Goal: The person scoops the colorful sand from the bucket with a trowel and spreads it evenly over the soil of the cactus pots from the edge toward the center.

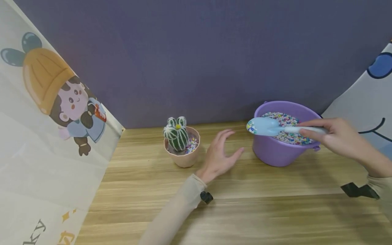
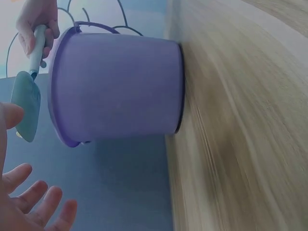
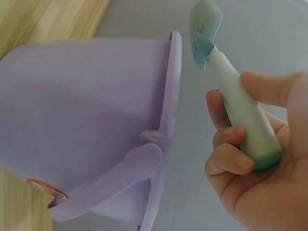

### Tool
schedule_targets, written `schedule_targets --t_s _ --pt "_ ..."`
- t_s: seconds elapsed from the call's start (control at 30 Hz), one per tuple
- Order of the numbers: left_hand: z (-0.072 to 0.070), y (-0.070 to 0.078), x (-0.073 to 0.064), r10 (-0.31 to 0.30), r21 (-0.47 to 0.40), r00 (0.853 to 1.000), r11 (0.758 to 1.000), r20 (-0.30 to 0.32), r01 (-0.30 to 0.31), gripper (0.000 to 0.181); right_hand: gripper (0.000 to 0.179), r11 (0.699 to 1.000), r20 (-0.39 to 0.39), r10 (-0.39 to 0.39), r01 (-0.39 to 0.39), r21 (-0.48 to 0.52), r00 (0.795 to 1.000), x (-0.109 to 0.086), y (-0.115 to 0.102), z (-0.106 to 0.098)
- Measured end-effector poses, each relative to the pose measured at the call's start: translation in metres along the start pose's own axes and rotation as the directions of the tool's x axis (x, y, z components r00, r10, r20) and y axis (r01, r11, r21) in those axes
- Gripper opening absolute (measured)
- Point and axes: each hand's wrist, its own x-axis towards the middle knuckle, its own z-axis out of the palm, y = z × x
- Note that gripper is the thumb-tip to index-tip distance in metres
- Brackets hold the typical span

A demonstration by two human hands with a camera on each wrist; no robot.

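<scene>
Wood table (image 1: pixel 245 212): right hand (image 1: pixel 340 136) grips trowel (image 1: pixel 286 129), long axis toward left hand (image 1: pixel 218 156), fingers spread, pot (image 1: pixel 183 159) just left of them.

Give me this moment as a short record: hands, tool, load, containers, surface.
right hand: grips the handle of a light-blue scoop
left hand: holds nothing, between pot and bucket
tool: scoop, raised above the bucket's rim
load: multicoloured bits visible at the scoop's tip
bucket: purple, upright, holding multicoloured granules
pot: pinkish, upright, with a green-and-white cactus and some coloured granules
surface: wood-grain tabletop
</scene>
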Motion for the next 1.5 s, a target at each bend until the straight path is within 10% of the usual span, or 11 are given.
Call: schedule_targets --t_s 0.9,1.5 --pt "-0.054 -0.016 -0.043 0.046 -0.117 0.984 0.991 -0.174 -0.067 0.044 0.026 0.992 0.025 -0.128 0.127 0.027 0.991 0.005 -0.022 0.029" --pt "-0.092 -0.061 -0.063 0.214 -0.093 0.840 0.950 -0.498 -0.298 0.013 0.022 0.972 0.036 -0.226 0.223 0.074 0.974 0.013 -0.047 0.053"
